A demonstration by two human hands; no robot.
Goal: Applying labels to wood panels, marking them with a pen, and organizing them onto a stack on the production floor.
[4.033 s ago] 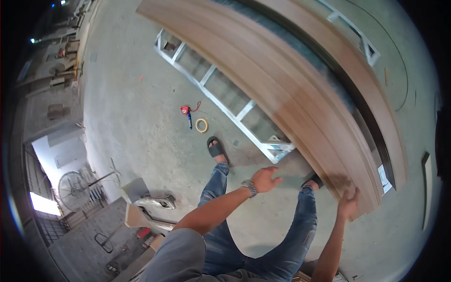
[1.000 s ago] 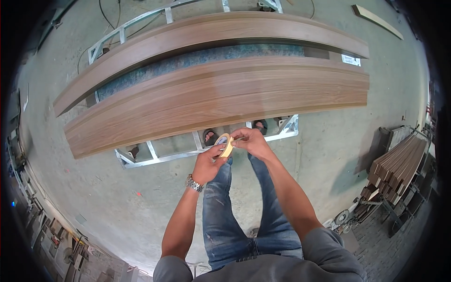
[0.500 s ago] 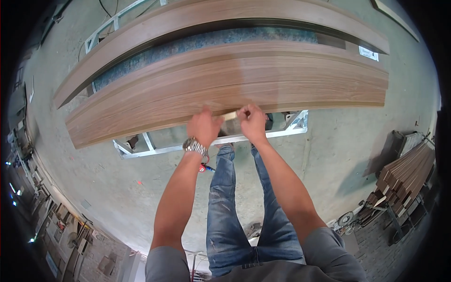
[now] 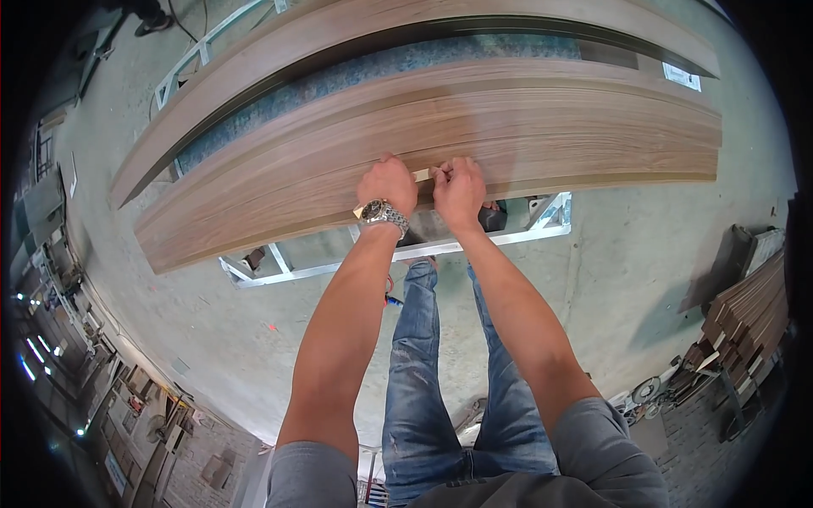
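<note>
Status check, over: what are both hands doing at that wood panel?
Left hand and right hand side by side on near wood-grain panel, pinching a pale tape strip. Nothing blocking them.

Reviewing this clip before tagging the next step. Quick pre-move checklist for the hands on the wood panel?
1. Left hand on the long brown wood-grain panel: ok.
2. Right hand on the same near edge: ok.
3. Small pale strip between both hands' fingers: ok, though the grip is unclear.
4. Panel resting on the white metal frame: ok.
5. Strip stuck flat to the panel: cannot tell.
6. Silver wristwatch off the panel's edge: ok.
</note>
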